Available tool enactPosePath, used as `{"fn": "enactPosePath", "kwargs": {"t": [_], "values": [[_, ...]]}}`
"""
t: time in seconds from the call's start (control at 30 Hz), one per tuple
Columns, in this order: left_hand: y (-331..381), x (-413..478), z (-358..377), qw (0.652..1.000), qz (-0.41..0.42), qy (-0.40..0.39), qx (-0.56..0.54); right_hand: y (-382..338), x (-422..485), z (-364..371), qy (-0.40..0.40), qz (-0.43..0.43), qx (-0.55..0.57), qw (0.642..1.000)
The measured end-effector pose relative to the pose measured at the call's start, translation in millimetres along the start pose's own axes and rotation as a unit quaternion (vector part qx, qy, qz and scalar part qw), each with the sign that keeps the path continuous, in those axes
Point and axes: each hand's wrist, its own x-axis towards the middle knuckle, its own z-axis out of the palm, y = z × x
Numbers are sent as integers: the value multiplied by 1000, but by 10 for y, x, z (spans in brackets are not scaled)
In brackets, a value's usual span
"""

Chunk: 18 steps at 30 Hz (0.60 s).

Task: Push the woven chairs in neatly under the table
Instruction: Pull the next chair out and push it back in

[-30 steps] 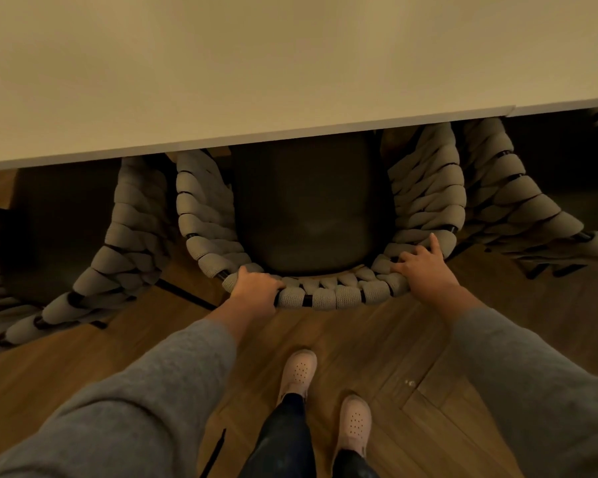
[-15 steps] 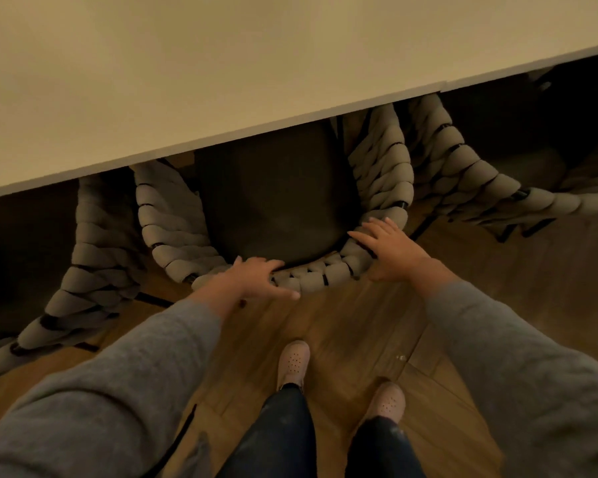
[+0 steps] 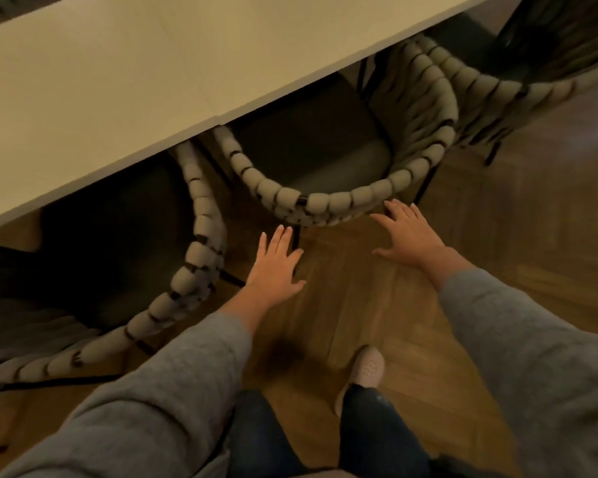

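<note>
The middle woven chair (image 3: 342, 201) has a thick grey rope back and a dark seat, and its front is tucked under the pale table (image 3: 152, 74). My left hand (image 3: 277, 267) hovers flat with straight fingers just below the chair's curved back, not touching it. My right hand (image 3: 411, 236) is spread open beside the back's right end, its fingertips close to the rope. A second woven chair (image 3: 194, 270) stands at the left, partly under the table. A third woven chair (image 3: 491, 88) sits at the upper right.
Herringbone wood floor (image 3: 377, 305) stretches between me and the chairs. My legs in dark trousers and one light shoe (image 3: 368, 369) are below the hands. The table edge runs diagonally from lower left to upper right.
Both hands let go of the middle chair's back and drew away with fingers straightened. The view swung left and tilted, and I stepped back a little.
</note>
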Motion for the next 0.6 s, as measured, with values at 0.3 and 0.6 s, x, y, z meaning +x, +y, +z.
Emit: {"fn": "enactPosePath", "kwargs": {"t": [0.3,0.6], "values": [[1910,1445,-1018,995,92,29,22,2384,-211,-421,-3,78,19,997],[3094,3282,-1899,989,124,77,24,4253,369,-811,9,109,7,994]]}}
